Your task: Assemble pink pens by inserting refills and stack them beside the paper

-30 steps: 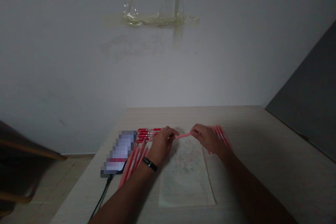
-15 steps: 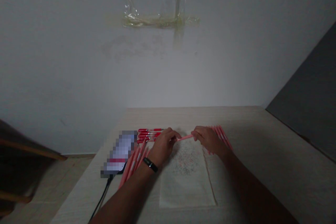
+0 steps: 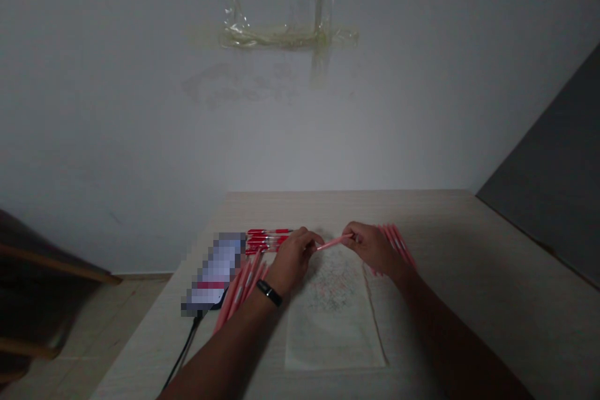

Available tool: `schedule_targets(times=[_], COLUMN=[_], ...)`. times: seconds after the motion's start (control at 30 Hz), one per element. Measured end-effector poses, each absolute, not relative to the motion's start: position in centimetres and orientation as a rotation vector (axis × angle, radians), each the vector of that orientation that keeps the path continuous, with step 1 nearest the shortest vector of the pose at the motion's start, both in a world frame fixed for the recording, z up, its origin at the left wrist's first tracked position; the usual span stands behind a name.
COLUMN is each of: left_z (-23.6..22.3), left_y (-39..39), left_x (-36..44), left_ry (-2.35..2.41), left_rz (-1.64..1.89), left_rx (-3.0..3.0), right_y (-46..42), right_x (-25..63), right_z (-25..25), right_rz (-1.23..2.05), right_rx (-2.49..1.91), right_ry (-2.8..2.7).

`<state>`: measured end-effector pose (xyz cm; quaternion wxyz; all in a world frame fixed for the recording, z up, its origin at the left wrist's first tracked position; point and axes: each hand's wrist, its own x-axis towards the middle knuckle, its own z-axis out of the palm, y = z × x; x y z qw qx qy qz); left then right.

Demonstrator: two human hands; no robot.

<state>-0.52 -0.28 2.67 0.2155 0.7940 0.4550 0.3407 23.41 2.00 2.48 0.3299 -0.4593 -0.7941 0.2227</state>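
A slim pink pen (image 3: 334,242) is stretched between my two hands above a scribbled sheet of paper (image 3: 337,344). My left hand (image 3: 295,253), with a black band on its wrist, pinches the pen's left end. At the other end, the fingers of my right hand (image 3: 368,242) close round it. Several red pens (image 3: 267,240) lie in a row behind my left hand. Beside my left forearm is a bundle of pink pens (image 3: 239,290), partly covered by the arm. More pink pens (image 3: 398,244) lie beyond my right wrist, partly hidden by it.
A blurred-out phone (image 3: 215,272) with a black cable (image 3: 184,350) lies at the table's left side. The pale wooden table (image 3: 347,200) meets a wall (image 3: 398,106) at the back. Wooden bars (image 3: 56,262) stand at far left, near the floor.
My right hand has risen slightly and its fingers have shifted along the pink pen's right end. My left hand stays nearly in place, still pinching the pen.
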Motion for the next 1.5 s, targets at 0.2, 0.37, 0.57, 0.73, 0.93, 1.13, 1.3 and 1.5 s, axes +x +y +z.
schedule_targets(times=[0.2, 0.37, 0.57, 0.73, 0.93, 1.13, 1.3, 1.5], left_z=[2.2, 2.5, 3.5, 3.7, 3.2, 2.9, 2.9, 3.3], left_y=[-0.2, -0.5, -1.2, -1.3, -0.9, -0.1, 0.0, -0.4], left_x=[-0.5, -0.2, 0.1, 0.1, 0.2, 0.1, -0.1, 0.3], left_ry=[1.243, 1.236, 1.194, 1.194, 1.194, 1.128, 1.178, 1.149], left_rz=[0.88, 0.817, 0.795, 0.787, 0.94, 1.209, 1.22, 1.192], left_rx=[2.159, 2.215, 2.243, 2.236, 1.987, 1.529, 1.402, 1.361], right_y=[1.6, 1.6, 1.6, 1.4, 2.0, 1.8, 1.7, 1.9], right_x=[23.4, 23.2, 22.9, 22.7, 22.8, 22.9, 22.9, 22.9], right_z=[3.2, 3.2, 3.2, 3.4, 2.2, 2.0, 2.4, 2.1], right_rz=[0.637, 0.788, 0.789, 0.849, 0.855, 0.864, 0.816, 0.859], right_rx=[-1.231, -1.255, -1.161, -1.148, -1.047, -1.002, -0.952, -0.922], right_ry=[-2.035, -1.889, -1.837, -1.82, -1.878, -1.977, -2.042, -2.023])
